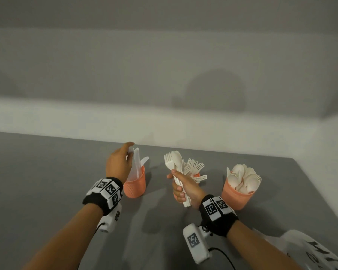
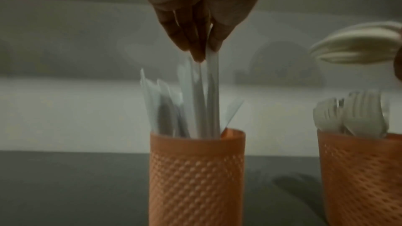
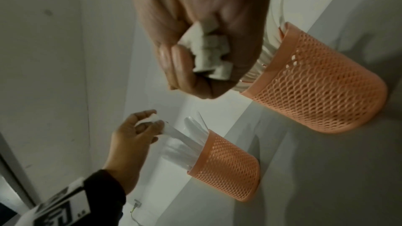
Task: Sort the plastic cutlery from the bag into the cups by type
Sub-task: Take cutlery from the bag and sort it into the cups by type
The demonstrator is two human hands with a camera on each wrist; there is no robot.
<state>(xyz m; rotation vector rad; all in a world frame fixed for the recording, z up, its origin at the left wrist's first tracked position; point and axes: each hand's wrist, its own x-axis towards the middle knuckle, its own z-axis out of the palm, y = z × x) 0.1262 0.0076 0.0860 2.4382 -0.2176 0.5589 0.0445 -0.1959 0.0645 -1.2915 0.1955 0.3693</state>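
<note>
Three orange mesh cups stand in a row on the grey table [image 1: 47,182]. Above the left cup [image 1: 135,187], which holds white knives, my left hand [image 1: 129,148] pinches the top of a white knife [image 2: 212,78] whose lower end is inside the cup [image 2: 195,169]. My right hand [image 1: 179,185] grips a bundle of white forks and spoons [image 1: 175,162] by their handles [image 3: 208,57], in front of the middle cup with forks [image 1: 196,167]. The right cup [image 1: 236,197] is full of spoons [image 1: 244,178].
A white plastic bag with black lettering [image 1: 310,250] lies at the table's near right corner. A pale wall [image 1: 164,84] rises just behind the cups. The table's right edge runs diagonally past the spoon cup. Bare grey tabletop lies to the left.
</note>
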